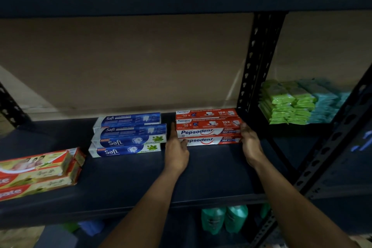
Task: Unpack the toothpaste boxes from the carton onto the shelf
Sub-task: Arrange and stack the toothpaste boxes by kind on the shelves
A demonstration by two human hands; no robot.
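Left hand [177, 148], right hand [251, 143] — outstretched, flanking the Pepsodent boxes [207, 127].

The left arm [145, 197] slants in from near left and the right arm [291, 197] from near right, both bare and reaching toward the far middle. The left hand [177, 151] stands on edge, palm facing right, its fingers [173, 127] straight and pointing far, its thumb [184, 141] stretched to the right. The right hand [251, 143] faces it, palm leftward and well apart from it; its fingertips [244, 127] look bent inward, though the dim light leaves that uncertain.
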